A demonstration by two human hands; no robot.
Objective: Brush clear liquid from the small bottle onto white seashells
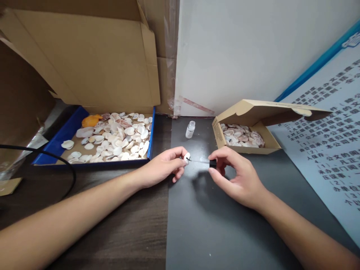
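Between thumb and fingers, my left hand (168, 165) pinches a small white seashell (187, 156) above the edge of the dark grey mat. My right hand (239, 174) is closed on the black cap of a brush applicator (213, 163). Its thin, clear stem points left, and the dark tip meets the seashell or lies right at it. Behind the hands, a small uncapped glass bottle (190, 129) with a white label stands upright on the mat. Fingers hide part of the shell.
On the left, a blue-edged cardboard box (151, 138) holds many shells, its lid raised. A smaller open carton (218, 134) with shells stands at the back right. A black cable (73, 172) curves at far left. A printed sheet (317, 165) lies right; a white panel (239, 56) rises behind.
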